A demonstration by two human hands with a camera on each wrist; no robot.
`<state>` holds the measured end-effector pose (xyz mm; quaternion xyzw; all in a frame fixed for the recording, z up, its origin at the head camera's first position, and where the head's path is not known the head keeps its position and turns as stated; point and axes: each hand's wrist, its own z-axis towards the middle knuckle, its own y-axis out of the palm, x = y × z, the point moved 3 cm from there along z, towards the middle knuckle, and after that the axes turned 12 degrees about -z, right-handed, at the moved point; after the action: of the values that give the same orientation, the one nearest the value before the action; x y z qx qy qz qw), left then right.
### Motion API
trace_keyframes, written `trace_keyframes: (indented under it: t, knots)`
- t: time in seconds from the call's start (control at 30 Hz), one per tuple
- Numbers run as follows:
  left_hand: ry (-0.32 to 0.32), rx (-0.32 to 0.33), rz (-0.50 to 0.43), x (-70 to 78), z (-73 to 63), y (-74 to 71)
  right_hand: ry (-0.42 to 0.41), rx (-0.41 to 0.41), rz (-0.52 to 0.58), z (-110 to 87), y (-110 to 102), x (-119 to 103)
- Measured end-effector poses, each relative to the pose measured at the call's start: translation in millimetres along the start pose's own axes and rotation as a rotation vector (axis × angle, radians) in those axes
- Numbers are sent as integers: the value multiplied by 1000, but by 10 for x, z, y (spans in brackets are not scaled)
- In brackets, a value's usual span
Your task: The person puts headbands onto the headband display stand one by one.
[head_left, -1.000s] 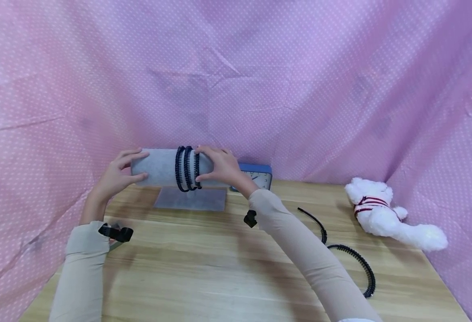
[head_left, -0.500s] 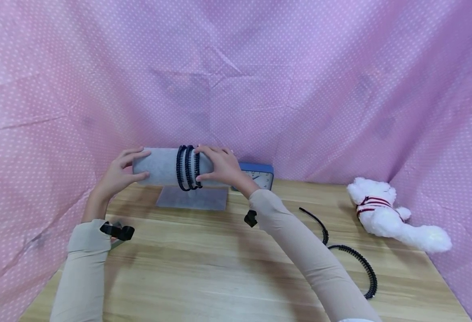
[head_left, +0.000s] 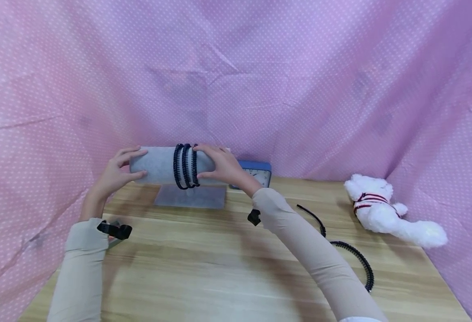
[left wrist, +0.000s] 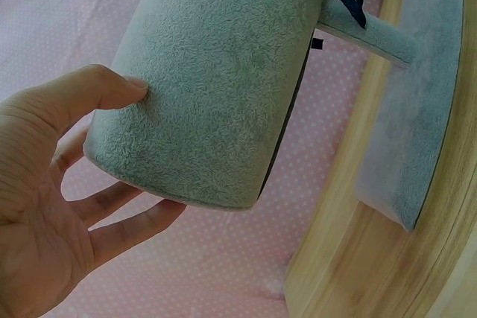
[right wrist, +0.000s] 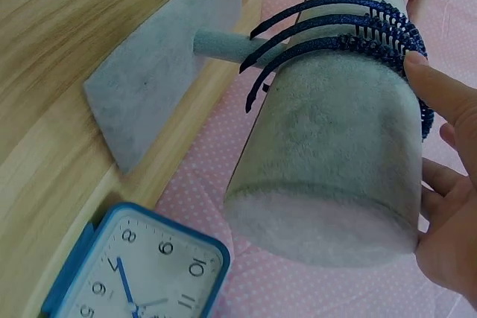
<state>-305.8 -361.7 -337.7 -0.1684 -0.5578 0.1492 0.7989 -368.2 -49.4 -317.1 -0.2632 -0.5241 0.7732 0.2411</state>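
A grey plush roll-shaped display stand (head_left: 159,165) stands at the back of the table on a flat base (head_left: 190,197). Round its right half sit three black toothed headbands (head_left: 185,165), side by side, their ends reaching below the roll. My left hand (head_left: 115,176) holds the roll's left end, thumb on the near side and fingers around the end. With the thumb and fingers spread over the roll, my right hand (head_left: 223,167) grips the rightmost headband (right wrist: 313,46). In the right wrist view, most of that hand's fingers pass behind the roll.
Behind my right wrist stands a blue-framed clock (head_left: 260,174). More black toothed headband (head_left: 356,252) lies on the wooden table (head_left: 203,259), partly hidden by my right sleeve. A white plush toy (head_left: 374,208) lies at the right, and a pink dotted cloth (head_left: 236,89) surrounds the table.
My right hand and the rightmost headband have shifted only slightly on the roll; the thumb now sits at the band's right edge. The left hand keeps its hold.
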Motion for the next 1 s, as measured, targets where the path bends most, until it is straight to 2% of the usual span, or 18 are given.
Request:
trace_keyframes:
  t: [0.2, 0.4, 0.7, 0.9, 1.0]
  knots:
    - [-40, 3, 7, -12, 19, 2, -17, -13, 91, -183, -102, 78]
    - [-39, 8, 17, -17, 15, 11, -76, -21, 82, -468, -213, 241]
    - [-57, -2, 36, -20, 31, 5, -75, -92, 80, -1216, -320, 612]
    - [-74, -8, 39, 3, 34, 2, -67, -120, 106, -1746, -299, 893]
    - [-82, -13, 36, 17, 31, 10, -45, -170, 105, -1980, -276, 1013]
